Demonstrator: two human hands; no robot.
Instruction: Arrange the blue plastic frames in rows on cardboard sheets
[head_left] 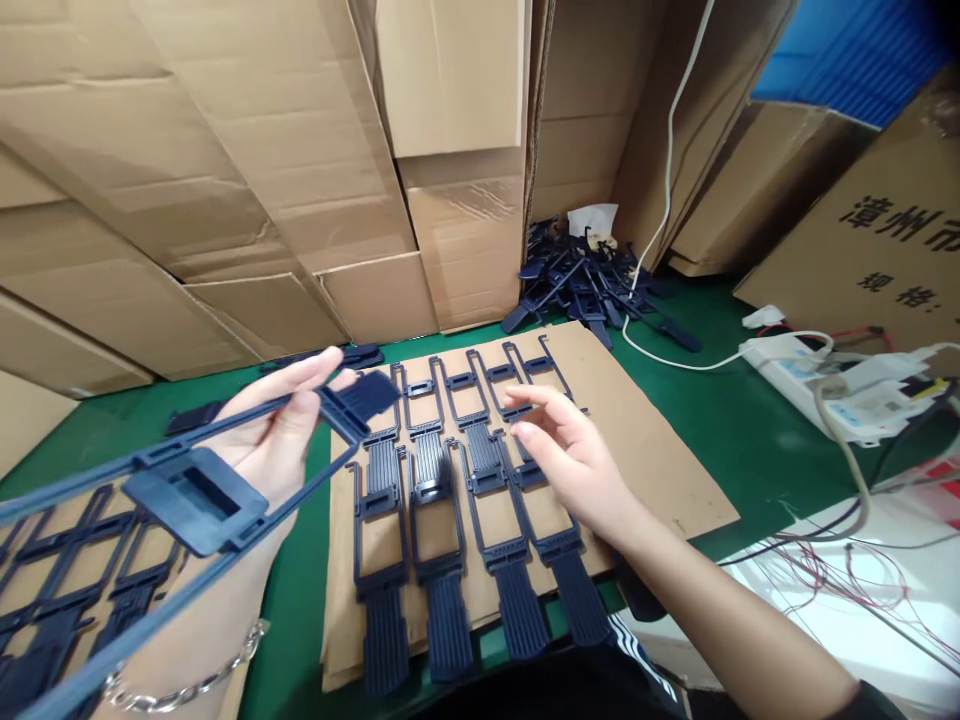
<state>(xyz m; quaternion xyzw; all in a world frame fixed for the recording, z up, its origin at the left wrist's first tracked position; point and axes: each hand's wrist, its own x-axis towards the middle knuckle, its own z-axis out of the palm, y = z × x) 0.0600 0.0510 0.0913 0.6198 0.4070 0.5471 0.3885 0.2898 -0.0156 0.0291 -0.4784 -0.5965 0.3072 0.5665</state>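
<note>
My left hand (281, 430) holds a long dark blue plastic frame part (195, 495) up in the air, fingers closed round its rails. My right hand (570, 455) hovers open, fingers spread, just above a row of several identical dark blue frame parts (450, 520) laid side by side on a sheet of cardboard (660, 450). More of these parts lie on cardboard at the lower left (60, 590), under the held one.
A heap of the same blue parts (592, 285) lies at the back by stacked cardboard boxes (247, 180). A white power strip (832, 385) with cables and thin red wires sits to the right on the green table (720, 400).
</note>
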